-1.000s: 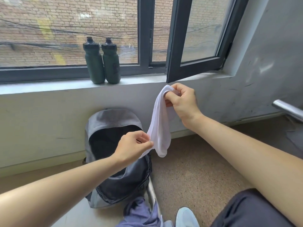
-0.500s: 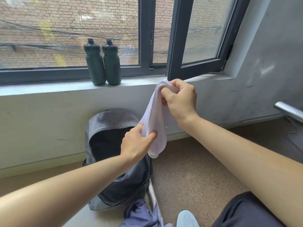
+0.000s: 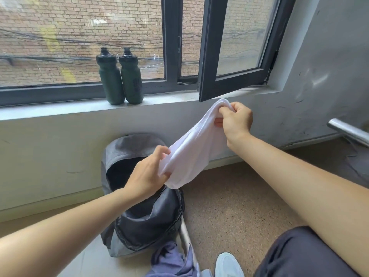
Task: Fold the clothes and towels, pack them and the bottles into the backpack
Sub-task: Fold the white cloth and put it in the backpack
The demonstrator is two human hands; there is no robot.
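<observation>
A white towel [image 3: 196,148] hangs stretched in the air between my hands. My right hand [image 3: 235,121] grips its upper end near the windowsill. My left hand [image 3: 148,175] pinches its lower end just above the open grey backpack [image 3: 151,222], which leans against the wall on the floor. Two dark green bottles [image 3: 120,76] stand side by side on the windowsill. A purple garment [image 3: 169,260] lies crumpled on the floor in front of the backpack.
An open window sash [image 3: 235,74] juts inward over the sill, just above my right hand. A metal rail [image 3: 348,131] sticks out at the right. A metal bar [image 3: 186,234] runs along the floor by the backpack. My shoe [image 3: 228,265] is at the bottom.
My left hand slid up the towel and took a fuller hold of its lower part. My right hand dropped a little, so the towel now slants between them instead of hanging.
</observation>
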